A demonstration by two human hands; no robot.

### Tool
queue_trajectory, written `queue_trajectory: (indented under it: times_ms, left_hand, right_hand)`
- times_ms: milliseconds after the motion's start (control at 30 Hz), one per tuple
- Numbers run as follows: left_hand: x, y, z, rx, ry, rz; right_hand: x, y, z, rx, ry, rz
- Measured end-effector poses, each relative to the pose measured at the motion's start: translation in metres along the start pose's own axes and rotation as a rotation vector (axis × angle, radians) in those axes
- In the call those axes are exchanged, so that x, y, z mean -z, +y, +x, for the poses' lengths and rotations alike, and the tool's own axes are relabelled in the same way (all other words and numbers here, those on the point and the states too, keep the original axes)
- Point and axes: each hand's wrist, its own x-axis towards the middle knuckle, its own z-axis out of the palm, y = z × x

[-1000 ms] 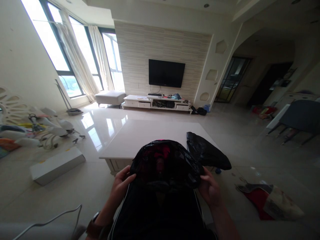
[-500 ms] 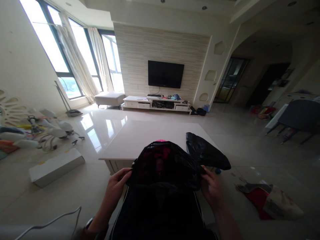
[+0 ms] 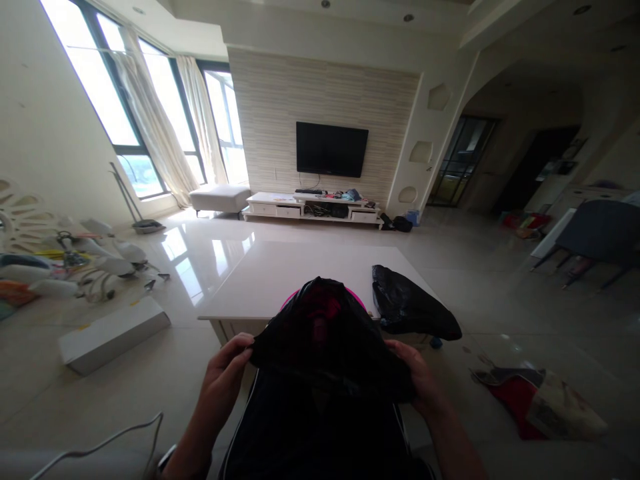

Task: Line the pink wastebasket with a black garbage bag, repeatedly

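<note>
A black plastic bag [image 3: 295, 363] is spread between my two hands, just in front of my lap. At its left edge my left hand [image 3: 226, 365] is closed, pinching the film between thumb and fingers. My right hand [image 3: 419, 375] grips the bag's right edge, its fingers partly hidden by the plastic. Behind and under the bag shows the pink rim [image 3: 357, 297] of a round container; most of that container is covered. Inside the bag's dark opening there is a pinkish glow, and I cannot make out the shape there.
A white coffee table [image 3: 305, 263] stands right ahead, with another black plastic bag [image 3: 413, 303] on its right corner. On the floor lie a long white box [image 3: 115, 333] at left and a red and beige cloth item [image 3: 540, 400] at right.
The bag's far edge has drawn in to a narrower peak, uncovering more of the pink rim. My left hand has shifted slightly left, and my right hand has changed its hold on the edge.
</note>
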Motion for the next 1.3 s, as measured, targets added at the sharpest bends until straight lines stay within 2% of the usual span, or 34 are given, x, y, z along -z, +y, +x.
queue_trajectory:
  times_ms: [133,233,367,467,567,667,767,833,933,1000,1133,1233,1300]
  left_hand:
    - [-0.004,0.014,-0.004,0.157,-0.086,-0.005]
    - [-0.007,0.023,-0.007,0.242,-0.152,0.134]
    - [-0.010,0.023,-0.005,0.256,-0.227,0.320]
    - [-0.015,0.015,0.000,0.257,-0.231,0.356]
    - [-0.021,0.008,0.003,0.276,-0.200,0.365]
    - [-0.026,0.004,0.003,0.277,-0.150,0.373]
    - [-0.026,0.004,0.002,0.280,-0.155,0.346]
    - [-0.022,0.007,0.001,0.227,-0.133,0.363]
    - [-0.015,0.014,-0.002,-0.041,0.013,0.461]
    - [-0.012,0.021,-0.006,-0.212,0.138,0.492]
    - [-0.009,0.035,-0.013,-0.380,0.308,0.482]
    - [-0.009,0.044,-0.014,-0.479,0.346,0.521]
    - [-0.011,0.050,-0.013,-0.496,0.296,0.577]
  right_hand:
    - [0.007,0.000,0.000,-0.034,-0.085,-0.077]
    - [0.013,-0.006,-0.002,-0.036,-0.096,-0.243]
    - [0.013,-0.013,-0.008,0.032,-0.031,-0.453]
    - [0.010,-0.015,-0.010,0.093,0.011,-0.476]
    - [0.007,-0.016,-0.009,0.125,-0.025,-0.497]
    - [0.006,-0.017,-0.008,0.213,-0.027,-0.516]
    - [0.011,-0.021,-0.007,0.437,0.028,-0.546]
    - [0.016,-0.023,-0.008,0.595,0.122,-0.542]
    - [0.021,-0.029,-0.014,0.740,0.262,-0.509]
    - [0.021,-0.035,-0.019,0.804,0.316,-0.488]
    - [0.016,-0.045,-0.031,0.854,0.344,-0.417]
    - [0.015,-0.050,-0.038,0.865,0.332,-0.338]
    - [0.015,-0.051,-0.041,0.871,0.314,-0.296]
